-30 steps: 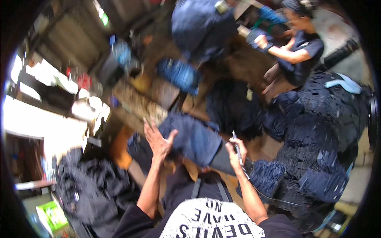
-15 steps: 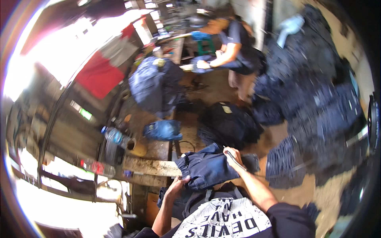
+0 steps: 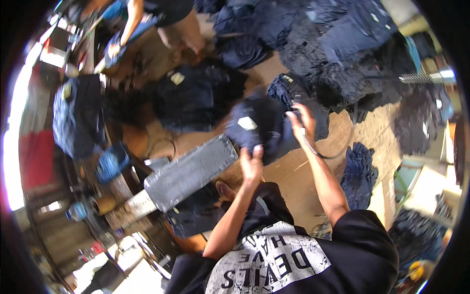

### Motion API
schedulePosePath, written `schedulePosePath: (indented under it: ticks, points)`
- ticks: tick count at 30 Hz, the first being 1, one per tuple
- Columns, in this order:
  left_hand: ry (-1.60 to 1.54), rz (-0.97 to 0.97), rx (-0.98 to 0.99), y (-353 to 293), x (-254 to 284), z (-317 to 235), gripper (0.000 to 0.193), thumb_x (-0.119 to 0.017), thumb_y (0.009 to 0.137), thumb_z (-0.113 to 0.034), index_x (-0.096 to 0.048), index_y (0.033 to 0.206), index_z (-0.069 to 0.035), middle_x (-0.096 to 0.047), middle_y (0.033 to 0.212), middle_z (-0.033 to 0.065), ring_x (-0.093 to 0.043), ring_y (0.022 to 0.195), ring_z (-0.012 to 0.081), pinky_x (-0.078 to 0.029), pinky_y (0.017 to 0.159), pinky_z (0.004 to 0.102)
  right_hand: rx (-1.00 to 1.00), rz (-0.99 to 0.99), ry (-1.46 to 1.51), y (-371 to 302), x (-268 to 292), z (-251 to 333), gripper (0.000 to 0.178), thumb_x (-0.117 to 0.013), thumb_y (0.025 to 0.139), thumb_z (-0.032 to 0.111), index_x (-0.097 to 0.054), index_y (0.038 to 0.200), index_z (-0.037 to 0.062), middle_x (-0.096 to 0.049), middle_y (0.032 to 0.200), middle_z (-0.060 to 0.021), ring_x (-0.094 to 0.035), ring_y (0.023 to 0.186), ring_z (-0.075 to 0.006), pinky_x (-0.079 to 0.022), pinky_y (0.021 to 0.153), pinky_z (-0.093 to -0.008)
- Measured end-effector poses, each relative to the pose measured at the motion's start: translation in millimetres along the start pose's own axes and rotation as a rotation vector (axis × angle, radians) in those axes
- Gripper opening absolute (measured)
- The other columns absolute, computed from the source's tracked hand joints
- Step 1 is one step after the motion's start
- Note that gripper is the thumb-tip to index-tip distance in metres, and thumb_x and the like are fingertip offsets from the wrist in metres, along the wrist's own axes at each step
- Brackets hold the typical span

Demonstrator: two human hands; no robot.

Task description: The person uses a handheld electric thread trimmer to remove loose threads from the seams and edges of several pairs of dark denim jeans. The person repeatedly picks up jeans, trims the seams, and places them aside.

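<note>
A dark blue denim garment (image 3: 262, 126) with a pale label patch hangs in front of me. My left hand (image 3: 251, 164) grips its lower edge. My right hand (image 3: 302, 119) grips its right side and also pinches a small dark tool. Under the garment lies a grey padded board (image 3: 190, 171), tilted down to the left. My black printed shirt fills the bottom of the view.
Piles of dark denim (image 3: 338, 44) cover the floor at the top right. Another dark pile (image 3: 196, 95) lies ahead, and a small heap (image 3: 360, 174) sits to my right. Another person (image 3: 161, 19) works at the top left beside a table.
My head has turned, so the whole scene has rotated. The garment has gone from lying spread on the board to being lifted off it in both hands.
</note>
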State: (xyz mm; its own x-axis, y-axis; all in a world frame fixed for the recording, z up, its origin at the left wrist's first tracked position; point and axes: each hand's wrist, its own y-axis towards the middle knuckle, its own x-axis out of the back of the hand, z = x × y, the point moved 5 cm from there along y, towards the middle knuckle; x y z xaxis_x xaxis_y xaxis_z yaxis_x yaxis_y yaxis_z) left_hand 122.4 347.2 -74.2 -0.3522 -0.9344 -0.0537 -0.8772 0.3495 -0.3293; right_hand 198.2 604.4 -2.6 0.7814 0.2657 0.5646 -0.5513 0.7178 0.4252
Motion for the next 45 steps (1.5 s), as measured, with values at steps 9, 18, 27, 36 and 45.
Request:
schedulePosePath:
  ticks: [9, 18, 27, 36, 45]
  points:
    - [0.564, -0.061, -0.231, -58, 135, 24, 0.034, -0.068, 0.107, -0.029, -0.056, 0.103, 0.002, -0.064, 0.097, 0.0272, -0.064, 0.097, 0.0522, -0.051, 0.082, 0.0584, -0.041, 0.334, 0.09, -129, 22, 28, 0.023, -0.076, 0.106, 0.007, -0.07, 0.126, -0.0017, -0.074, 0.127, -0.0145, -0.069, 0.118, -0.0248, -0.055, 0.107, -0.0408]
    - [0.715, -0.143, -0.225, -220, 335, 85, 0.025, -0.073, 0.098, -0.019, -0.07, 0.118, -0.006, -0.074, 0.119, 0.0141, -0.069, 0.115, 0.0364, -0.05, 0.097, 0.0459, -0.004, 0.635, 0.214, -209, -57, 127, 0.021, -0.076, 0.105, 0.012, -0.07, 0.121, -0.0015, -0.076, 0.123, -0.0156, -0.071, 0.116, -0.0285, -0.053, 0.109, -0.0424]
    - [0.748, -0.65, 0.122, -244, 649, 165, 0.097, -0.082, 0.098, -0.04, -0.031, 0.17, 0.0, -0.057, 0.153, 0.0366, -0.059, 0.137, 0.0545, -0.049, 0.116, 0.0544, 0.068, 0.704, 0.141, -259, -49, 216, 0.021, -0.076, 0.103, 0.008, -0.07, 0.121, -0.0007, -0.077, 0.122, -0.0148, -0.071, 0.116, -0.0262, -0.054, 0.108, -0.0418]
    - [0.794, -0.163, 0.246, -249, 549, 298, 0.077, -0.08, 0.094, -0.051, -0.055, 0.154, -0.009, -0.072, 0.139, 0.0244, -0.073, 0.125, 0.0408, -0.059, 0.102, 0.0578, -0.019, 0.571, 0.173, -256, -2, 149, 0.021, -0.079, 0.102, 0.008, -0.071, 0.119, 0.0002, -0.075, 0.119, -0.0117, -0.069, 0.113, -0.025, -0.054, 0.105, -0.0399]
    - [0.474, 0.306, 0.327, -184, 353, 133, 0.063, -0.077, 0.103, -0.036, -0.06, 0.154, -0.002, -0.073, 0.144, 0.0222, -0.07, 0.134, 0.0392, -0.056, 0.112, 0.0457, -0.03, 0.103, -0.041, -129, 26, 0, 0.043, -0.094, 0.09, 0.017, -0.071, 0.123, 0.0027, -0.075, 0.118, -0.0106, -0.071, 0.109, -0.0246, -0.055, 0.102, -0.0391]
